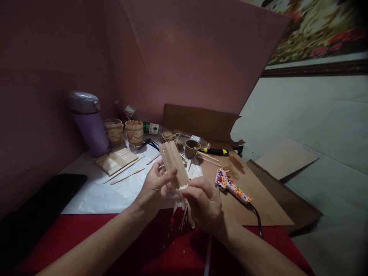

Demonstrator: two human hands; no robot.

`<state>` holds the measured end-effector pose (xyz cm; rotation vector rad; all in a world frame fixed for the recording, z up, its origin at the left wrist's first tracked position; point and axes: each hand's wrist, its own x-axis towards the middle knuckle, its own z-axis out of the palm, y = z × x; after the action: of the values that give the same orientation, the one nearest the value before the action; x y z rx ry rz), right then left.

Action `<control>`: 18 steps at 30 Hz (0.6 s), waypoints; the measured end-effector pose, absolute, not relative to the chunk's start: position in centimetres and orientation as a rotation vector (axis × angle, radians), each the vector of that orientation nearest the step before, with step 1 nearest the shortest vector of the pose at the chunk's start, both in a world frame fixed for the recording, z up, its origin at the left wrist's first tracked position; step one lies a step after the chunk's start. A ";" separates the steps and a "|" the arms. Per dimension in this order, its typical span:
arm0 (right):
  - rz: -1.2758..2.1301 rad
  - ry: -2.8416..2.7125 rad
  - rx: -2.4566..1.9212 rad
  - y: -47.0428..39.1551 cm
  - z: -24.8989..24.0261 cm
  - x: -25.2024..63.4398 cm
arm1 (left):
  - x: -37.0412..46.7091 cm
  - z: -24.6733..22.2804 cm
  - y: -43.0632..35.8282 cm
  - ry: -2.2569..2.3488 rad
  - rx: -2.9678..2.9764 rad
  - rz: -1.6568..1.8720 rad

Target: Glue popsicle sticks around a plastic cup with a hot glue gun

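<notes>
A piece made of wooden craft sticks [178, 168], set side by side, stands tilted in front of me. My left hand [158, 182] grips it from the left, thumb across the front. At its lower end, the fingers of my right hand [202, 199] are pinched together by a small pale bit; what exactly they hold is hidden. Loose narrow wooden strips [186, 218] lie just below my hands, over the red cloth. To the right, a flower-patterned glue gun [232, 187] rests on cardboard, its black cord running toward me.
A bundle of craft sticks [116, 161] lies on white sheeting [94, 199] at left. Behind it stand a purple bottle [91, 130] and two carved-looking cups [134, 133]. Further back are a small brown pot [192, 148], a black-and-yellow cutter [215, 151] and twine [172, 138].
</notes>
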<state>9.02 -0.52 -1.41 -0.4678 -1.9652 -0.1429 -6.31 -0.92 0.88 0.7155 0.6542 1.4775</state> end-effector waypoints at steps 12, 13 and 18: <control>-0.027 -1.850 -0.620 0.2 -0.9 9.5 | -5.9 1.1 -1.3 0.744 0.895 1.390; -0.030 -1.874 -0.626 0.3 -0.9 9.5 | -5.9 1.0 -1.2 0.742 0.902 1.373; -0.024 -1.945 -0.573 0.2 -1.0 9.7 | -5.8 0.4 -1.0 0.726 0.895 1.324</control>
<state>9.70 0.18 -0.98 -0.5725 -1.9448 -0.0242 -5.83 -1.00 0.41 0.8946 0.7255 1.3245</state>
